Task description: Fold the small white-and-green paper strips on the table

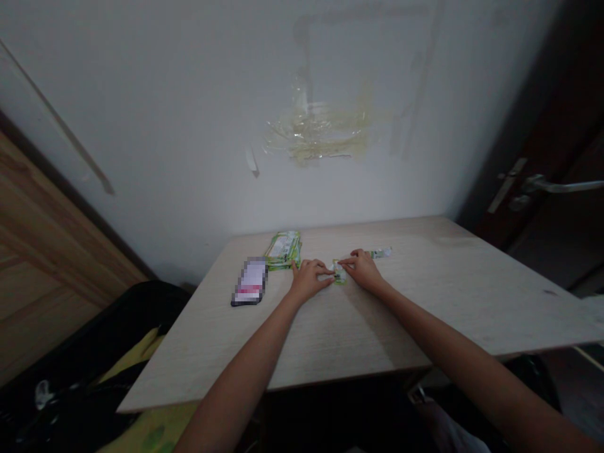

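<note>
Two bare hands on one small green-and-white packet (339,275), flat-ish on the pale wood-grain table (472,296), approx. mid-top! L hand (309,279) has thumb & forefinger nearly closed, pinching the packet's left edge; outer finger's right by the stack of green packets (284,246), can't tell if touching. R hand (364,269) comes in opp. side, fingers bunched narrow, tips holding the upper-right edge. Just past R knuckles: a narrow green-and-white wrapper (381,253). Smartphone (251,281), screen pixelated, lies L of the stack's near end. Clear tape (325,132) clings to the wall (189,126) behind.
</note>
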Motion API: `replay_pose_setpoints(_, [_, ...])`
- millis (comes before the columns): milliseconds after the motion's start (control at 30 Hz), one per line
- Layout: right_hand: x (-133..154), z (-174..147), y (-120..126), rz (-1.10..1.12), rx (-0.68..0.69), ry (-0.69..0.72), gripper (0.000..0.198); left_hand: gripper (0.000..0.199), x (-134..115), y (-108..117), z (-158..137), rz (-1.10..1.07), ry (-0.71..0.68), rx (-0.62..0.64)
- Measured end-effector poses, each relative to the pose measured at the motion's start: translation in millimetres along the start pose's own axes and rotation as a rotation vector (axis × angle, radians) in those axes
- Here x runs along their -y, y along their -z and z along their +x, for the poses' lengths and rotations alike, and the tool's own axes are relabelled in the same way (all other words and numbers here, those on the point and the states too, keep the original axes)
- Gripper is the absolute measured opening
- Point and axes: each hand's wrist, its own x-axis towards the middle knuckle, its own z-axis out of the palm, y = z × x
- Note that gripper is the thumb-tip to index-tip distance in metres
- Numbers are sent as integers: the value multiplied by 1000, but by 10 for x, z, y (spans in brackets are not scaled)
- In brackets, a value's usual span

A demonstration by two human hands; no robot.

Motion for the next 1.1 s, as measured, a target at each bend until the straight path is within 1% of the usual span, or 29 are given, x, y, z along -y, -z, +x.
replay_pose_setpoints(100, [5, -12, -3, -8, -6, 10, 25, 25, -21, -7, -5, 25, 5, 1])
replay_pose_setpoints(267, [-15, -46, -7, 32, -18, 28, 24, 24, -42, -29, 7, 37, 13, -39])
replay_pose_setpoints(433, [-32, -47, 3, 66, -3, 68, 23, 25, -35, -22, 9, 35, -22, -36])
replay_pose_setpoints(533, [-26, -38, 7, 60, -3, 49, 24, 30, -13, -34, 14, 36, -30, -38])
replay_pose_setpoints(667, [-12, -20, 0, 50, -18, 22, 26, 28, 23, -62, 34, 47, -26, -24])
replay_pose_setpoints(933, [18, -4, 9, 4, -9, 29, 27, 30, 12, -51, 29, 66, -24, -24])
replay_pose_setpoints(1100, [35, -41, 34, -6, 14, 37, 28, 39, 3, -65, 14, 109, 5, -49])
